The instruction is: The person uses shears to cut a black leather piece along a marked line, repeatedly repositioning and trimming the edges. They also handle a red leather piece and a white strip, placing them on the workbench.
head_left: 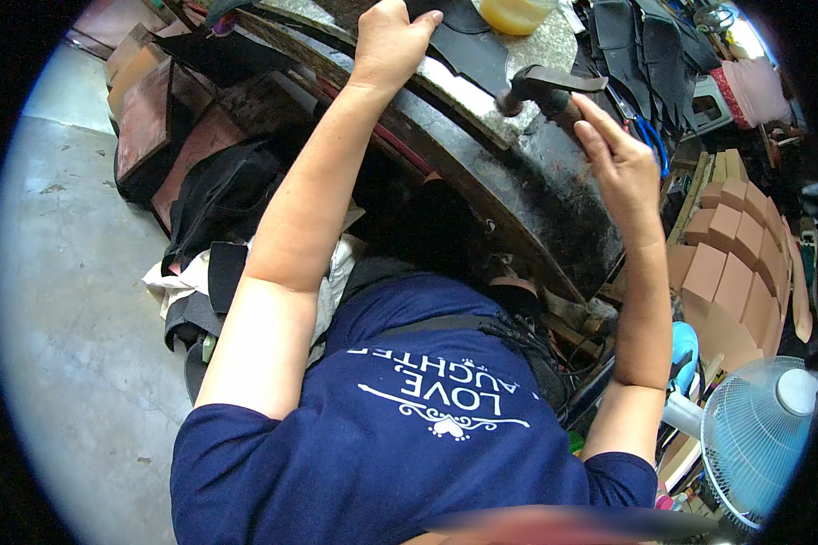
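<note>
My right hand (620,168) is closed round the handle of a hammer (543,86), held over the right part of the dark workbench (563,195). The hammer's dark head points left and away from me. At the far side, my left hand (391,44) is a fist with its thumb stuck out to the right, by the bench's edge. Beside it lies a flat black piece of material (471,50). Whatever its curled fingers hold, if anything, is hidden. A pale stone slab (554,44) lies under and beyond the hammer.
A tub of yellowish stuff (516,13) stands on the slab. Black cut pieces (641,41) and blue-handled scissors (653,143) lie to the right. Brown boxes (727,250) are stacked at right, above a fan (762,440). Dark fabric (223,195) hangs at left.
</note>
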`<state>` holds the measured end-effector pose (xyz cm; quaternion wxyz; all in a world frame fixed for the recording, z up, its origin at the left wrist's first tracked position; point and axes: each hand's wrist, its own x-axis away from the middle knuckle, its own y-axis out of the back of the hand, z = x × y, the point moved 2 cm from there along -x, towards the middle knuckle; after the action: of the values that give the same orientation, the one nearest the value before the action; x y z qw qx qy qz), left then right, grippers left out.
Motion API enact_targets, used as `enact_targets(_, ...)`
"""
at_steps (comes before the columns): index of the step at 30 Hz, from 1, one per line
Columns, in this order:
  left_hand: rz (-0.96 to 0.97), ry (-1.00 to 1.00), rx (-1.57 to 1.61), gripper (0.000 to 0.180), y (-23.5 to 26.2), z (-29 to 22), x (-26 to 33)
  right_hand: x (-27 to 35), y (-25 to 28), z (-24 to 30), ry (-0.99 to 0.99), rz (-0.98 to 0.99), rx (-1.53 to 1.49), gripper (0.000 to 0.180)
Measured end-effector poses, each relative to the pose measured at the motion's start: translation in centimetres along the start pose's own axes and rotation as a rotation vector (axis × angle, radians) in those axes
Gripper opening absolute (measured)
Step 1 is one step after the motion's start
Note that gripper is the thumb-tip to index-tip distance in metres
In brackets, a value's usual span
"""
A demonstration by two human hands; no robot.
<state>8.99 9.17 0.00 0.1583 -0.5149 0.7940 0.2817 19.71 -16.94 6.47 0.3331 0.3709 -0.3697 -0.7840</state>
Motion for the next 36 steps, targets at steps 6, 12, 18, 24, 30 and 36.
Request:
enact_targets(6,0.004,-0.01,0.045,0.033,0.1,-0.3,0.2,1.0,2.0,-0.9,-0.048,-0.146,-0.276,0.031)
enact_targets(12,0.043,0.069,0.044,0.032,0.1,-0.3,0.1,0.7,0.9,-0.8,-0.033,0.0,-0.02,0.031)
enact_targets(18,0.022,0.012,0.0,0.032,0.2,-0.3,0.0,-0.2,0.7,-0.1,-0.075,-0.154,-0.393,0.033)
enact_targets(24,0.014,-0.003,0.03,0.032,0.1,-0.4,0.1,-1.4,-0.9,0.4,0.19,-0.045,0.122,0.032)
enact_targets(30,0.147,0.251,-0.177,0.031,0.0,0.1,0.0,-2.3,-2.0,2.0,0.097,-0.037,0.115,0.031)
enact_targets(36,0.029,0.01,0.015,0.03,0.1,-0.1,0.2,-1.0,0.3,0.8,0.217,-0.146,0.128,0.029)
